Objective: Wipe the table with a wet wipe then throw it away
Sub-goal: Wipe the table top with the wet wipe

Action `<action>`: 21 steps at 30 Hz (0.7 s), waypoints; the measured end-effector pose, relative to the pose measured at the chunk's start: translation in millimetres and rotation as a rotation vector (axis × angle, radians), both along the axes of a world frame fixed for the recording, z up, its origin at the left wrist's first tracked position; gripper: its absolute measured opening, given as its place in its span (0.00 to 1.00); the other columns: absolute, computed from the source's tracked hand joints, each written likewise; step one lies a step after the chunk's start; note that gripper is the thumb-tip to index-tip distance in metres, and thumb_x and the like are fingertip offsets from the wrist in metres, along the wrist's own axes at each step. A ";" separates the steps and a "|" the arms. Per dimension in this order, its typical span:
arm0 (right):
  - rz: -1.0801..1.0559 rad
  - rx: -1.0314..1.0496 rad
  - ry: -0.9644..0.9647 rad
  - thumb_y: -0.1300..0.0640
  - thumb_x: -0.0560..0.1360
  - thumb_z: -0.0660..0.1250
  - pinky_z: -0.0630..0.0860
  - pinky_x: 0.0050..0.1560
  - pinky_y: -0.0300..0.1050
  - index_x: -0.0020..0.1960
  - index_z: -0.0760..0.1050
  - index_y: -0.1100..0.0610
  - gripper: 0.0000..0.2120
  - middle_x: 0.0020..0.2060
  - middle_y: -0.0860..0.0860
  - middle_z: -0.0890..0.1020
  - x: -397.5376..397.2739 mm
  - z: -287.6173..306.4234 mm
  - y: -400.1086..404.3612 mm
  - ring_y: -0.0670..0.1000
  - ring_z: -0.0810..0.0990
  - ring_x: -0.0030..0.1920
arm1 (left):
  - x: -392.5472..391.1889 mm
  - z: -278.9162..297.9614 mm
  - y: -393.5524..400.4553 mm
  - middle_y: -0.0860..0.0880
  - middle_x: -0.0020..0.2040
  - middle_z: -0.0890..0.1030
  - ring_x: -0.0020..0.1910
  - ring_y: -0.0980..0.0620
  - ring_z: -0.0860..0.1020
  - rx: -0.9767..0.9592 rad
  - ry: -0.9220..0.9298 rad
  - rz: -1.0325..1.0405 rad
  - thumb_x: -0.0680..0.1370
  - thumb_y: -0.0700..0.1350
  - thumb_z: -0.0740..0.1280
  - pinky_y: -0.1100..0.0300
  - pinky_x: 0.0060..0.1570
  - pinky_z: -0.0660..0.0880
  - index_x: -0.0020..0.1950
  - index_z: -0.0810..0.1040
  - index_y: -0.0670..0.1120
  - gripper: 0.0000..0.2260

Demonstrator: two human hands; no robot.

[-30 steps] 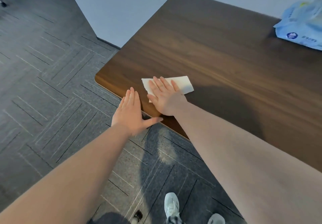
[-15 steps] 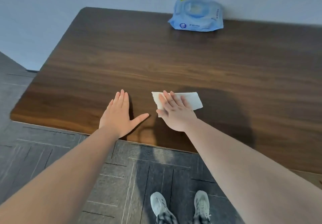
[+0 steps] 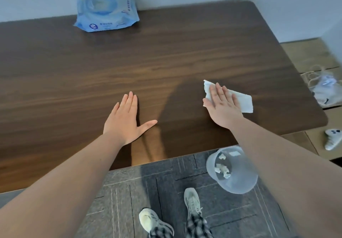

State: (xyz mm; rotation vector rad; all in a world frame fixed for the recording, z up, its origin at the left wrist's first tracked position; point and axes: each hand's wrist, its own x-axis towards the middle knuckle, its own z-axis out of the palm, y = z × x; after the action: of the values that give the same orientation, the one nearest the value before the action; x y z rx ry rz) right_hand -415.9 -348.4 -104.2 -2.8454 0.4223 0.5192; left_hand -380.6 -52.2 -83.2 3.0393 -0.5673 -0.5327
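Grey carpet tiles (image 3: 118, 182) at your feet, pale sneakers (image 3: 191, 199) planted just short of the table edge. Translucent bin (image 3: 235, 178) sits on the floor right of your feet, just off the table's near edge, under your right forearm; crumpled white wipes (image 3: 223, 169) lie inside it. Your left hand (image 3: 127, 119) lies flat on the dark wood table (image 3: 74, 74), fingers together, thumb splayed out right, nothing under it that you can see. Your right hand (image 3: 222, 106) is also flat, palm down, fingers extended, pressing the white wet wipe (image 3: 244, 101) onto the tabletop near the right-hand edge. No pinch or curl: wipe is pinned under the fingers and palm, not grasped. Wipe sticks out past the fingertips at its far-left corner and out to the right of the hand; the rest is hidden under the hand. Hands are well apart. Right of the table on the floor: a white game controller (image 3: 333, 138) and a blurred white bag (image 3: 325, 87). Far side, against the wall: blue wipes pack (image 3: 105, 13) on the table, well apart from both hands.
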 end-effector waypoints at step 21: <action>-0.343 -0.078 0.013 0.41 0.80 0.39 0.38 0.74 0.53 0.77 0.38 0.51 0.29 0.78 0.49 0.41 -36.2 1.1 -138.3 0.50 0.38 0.77 | 10.3 -15.4 -73.3 0.48 0.78 0.39 0.77 0.52 0.39 -0.016 0.014 -0.080 0.70 0.73 0.43 0.52 0.75 0.42 0.77 0.40 0.44 0.46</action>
State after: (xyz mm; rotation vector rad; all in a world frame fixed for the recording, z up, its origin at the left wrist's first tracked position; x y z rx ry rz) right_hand -452.1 -486.7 -103.1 -2.7542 0.9293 0.4607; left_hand -370.3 -125.5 -98.6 3.0056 -0.6910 -0.5490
